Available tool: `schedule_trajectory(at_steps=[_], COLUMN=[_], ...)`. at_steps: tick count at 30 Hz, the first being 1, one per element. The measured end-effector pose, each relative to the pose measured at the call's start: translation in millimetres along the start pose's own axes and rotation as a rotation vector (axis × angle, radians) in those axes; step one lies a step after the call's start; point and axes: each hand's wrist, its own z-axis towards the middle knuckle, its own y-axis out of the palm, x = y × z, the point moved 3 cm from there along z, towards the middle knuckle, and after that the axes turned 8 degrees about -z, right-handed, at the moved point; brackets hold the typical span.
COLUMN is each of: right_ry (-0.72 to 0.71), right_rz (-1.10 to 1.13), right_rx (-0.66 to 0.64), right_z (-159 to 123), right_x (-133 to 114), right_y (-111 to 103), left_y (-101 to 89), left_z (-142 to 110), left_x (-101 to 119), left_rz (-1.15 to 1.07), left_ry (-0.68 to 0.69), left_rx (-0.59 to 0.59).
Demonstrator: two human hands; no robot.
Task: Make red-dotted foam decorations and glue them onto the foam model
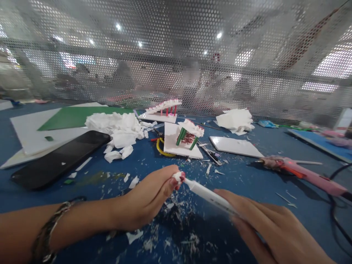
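Near the middle of the table, my left hand [150, 196] pinches a small white piece with red colouring [179, 177], perhaps crumpled paper. My right hand [271, 223] is closed round a white marker [211, 197], whose tip points left and meets or nearly meets that piece. Red stains show on my left fingertips. Just beyond my hands stands a small model with green posts [180, 135], a white top and a white base. Behind it is a second model with red posts [167, 111] that carry a sloping white top.
A black phone [63, 156] lies at left beside torn white paper [115, 126] and a green sheet [79, 116]. At right are a pink glue gun [308, 174], its cable and a white board piece [236, 146]. Scraps litter the blue table; a perforated metal screen [170, 51] stands behind.
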Motion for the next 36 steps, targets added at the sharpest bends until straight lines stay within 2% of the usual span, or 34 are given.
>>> schedule_trajectory(at_steps=[3,7,11,16,22,29,33,36], right_ry=[0.006,-0.055,-0.012,0.000,-0.043,-0.074,-0.047,-0.075], right_rz=[-0.023,-0.061,-0.103,-0.140,-0.153,-0.163,-0.203,-0.197], right_rx=[0.011,0.020,0.046,0.002,0.027,0.033,0.080,0.059], right_z=[0.5,0.8,-0.5,-0.1,1.2,1.3,0.9,0.8], right_x=[0.3,-1.1,0.5,0.9,-2.2,-4.1,-2.7,-2.3], right_y=[0.2,-0.6,-2.7,-1.1,-3.0,-4.2,-6.1,-5.7], left_y=[-0.3,0.2,1.1,1.2,1.1,1.8,1.1,1.1], left_z=[0.9,1.1,1.4,0.8,1.1,1.4,-0.5,-1.7], left_x=[0.5,2.4,0.1,-0.1,-2.1,-2.1,-1.4,-1.9], left_rz=[-0.001,0.005,0.038,0.117,0.180,0.240,0.299,0.374], left_ry=[-0.007,-0.001,-0.052,-0.025,-0.021,0.046,0.092,0.128], left_rx=[0.011,0.013,-0.011,-0.015,0.020,0.040,0.071,0.090])
